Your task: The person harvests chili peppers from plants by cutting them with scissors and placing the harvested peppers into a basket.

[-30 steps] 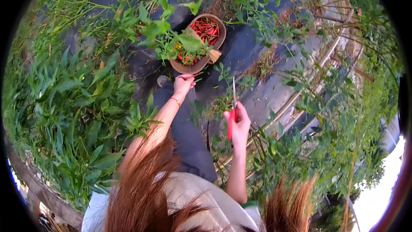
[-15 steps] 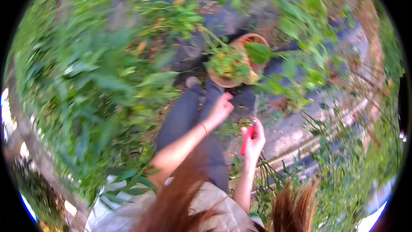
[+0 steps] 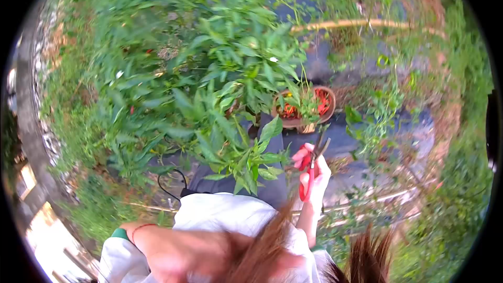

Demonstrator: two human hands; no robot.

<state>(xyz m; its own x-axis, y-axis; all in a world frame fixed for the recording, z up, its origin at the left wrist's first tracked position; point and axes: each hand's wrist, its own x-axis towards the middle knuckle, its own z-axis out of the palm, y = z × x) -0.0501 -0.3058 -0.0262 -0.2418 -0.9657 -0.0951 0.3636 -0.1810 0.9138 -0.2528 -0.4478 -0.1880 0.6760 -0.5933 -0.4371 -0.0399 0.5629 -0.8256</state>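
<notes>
My right hand [image 3: 316, 181] is closed around a pair of red-handled scissors [image 3: 308, 184]. Their dark blades point up and away from me, with the tips apart. Just beyond the blades sits a woven basket [image 3: 293, 123] with two sections. Red chili peppers [image 3: 322, 101] fill the right section; red and orange ones show on the left under some green leaves. My left arm is folded back across my white shirt [image 3: 225, 209], a red string bracelet [image 3: 140, 226] at its wrist. Blur and hanging hair obscure my left hand [image 3: 170, 262], so its fingers cannot be made out.
Leafy pepper plants [image 3: 246, 157] crowd the left and front, overhanging my dark trousers [image 3: 275, 188]. Dark ground sheeting [image 3: 340, 139] lies around the basket. A bamboo pole [image 3: 356, 23] crosses at the back, and thin-stemmed plants [image 3: 385, 126] grow on the right. A paved strip [image 3: 29, 94] runs along the far left.
My left hand has drawn back from in front of my legs toward my upper body. The scissors remain in my right hand, their blades now visibly apart. The view has shifted, bringing pepper leaves over my legs.
</notes>
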